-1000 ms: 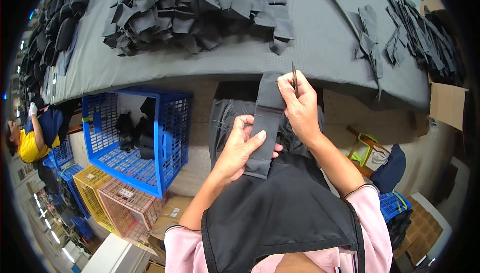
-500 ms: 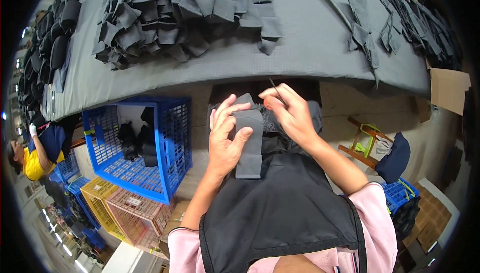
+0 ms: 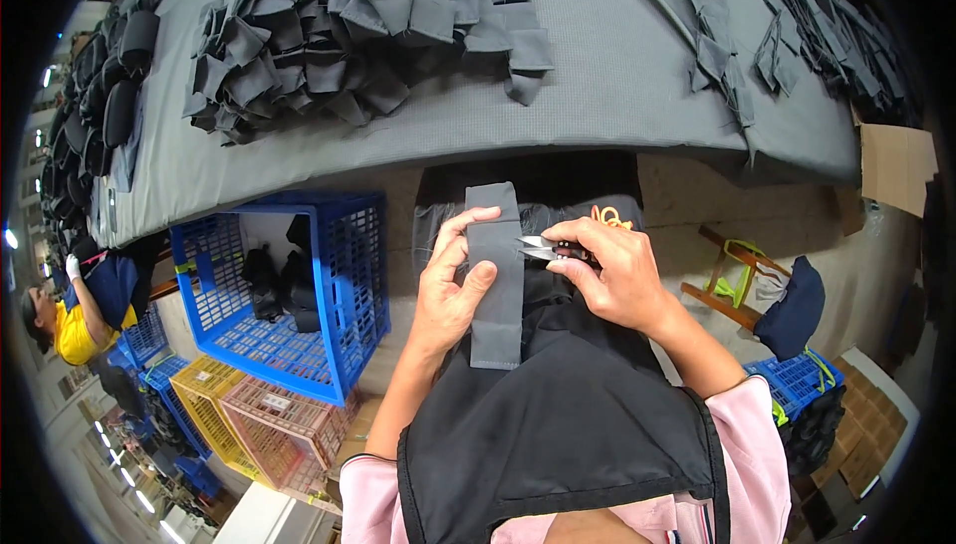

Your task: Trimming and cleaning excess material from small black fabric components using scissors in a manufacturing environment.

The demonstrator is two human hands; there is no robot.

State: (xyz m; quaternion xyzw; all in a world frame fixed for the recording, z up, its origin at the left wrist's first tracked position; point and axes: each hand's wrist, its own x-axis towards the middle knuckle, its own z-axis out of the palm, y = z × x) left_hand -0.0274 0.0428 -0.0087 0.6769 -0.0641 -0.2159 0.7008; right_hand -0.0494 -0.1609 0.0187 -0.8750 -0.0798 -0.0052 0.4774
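A grey fabric strip point(image 3: 496, 295) lies lengthwise over my lap, with stitching across its lower end. My left hand point(image 3: 448, 295) grips its left side, thumb and fingers on the cloth. In my right hand point(image 3: 619, 270) is a pair of thread snips point(image 3: 539, 248), their two pointed blades parted right beside the strip's right edge. An orange and yellow cord point(image 3: 609, 217) loops out above that hand. Below the strip spreads a black apron point(image 3: 568, 395).
Ahead is a table under grey cloth point(image 3: 597, 96), bearing a heap of grey fabric pieces point(image 3: 339, 36) and bundled dark strips point(image 3: 836, 46). A blue crate point(image 3: 344, 285) with dark items stands at left. A stool point(image 3: 722, 285) is at right; a person in yellow point(image 3: 80, 330) works far left.
My right hand has turned and lowered, bringing the snips' blades beside the strip. My left fingers have closed in on the cloth, and the strip lies flatter and straighter.
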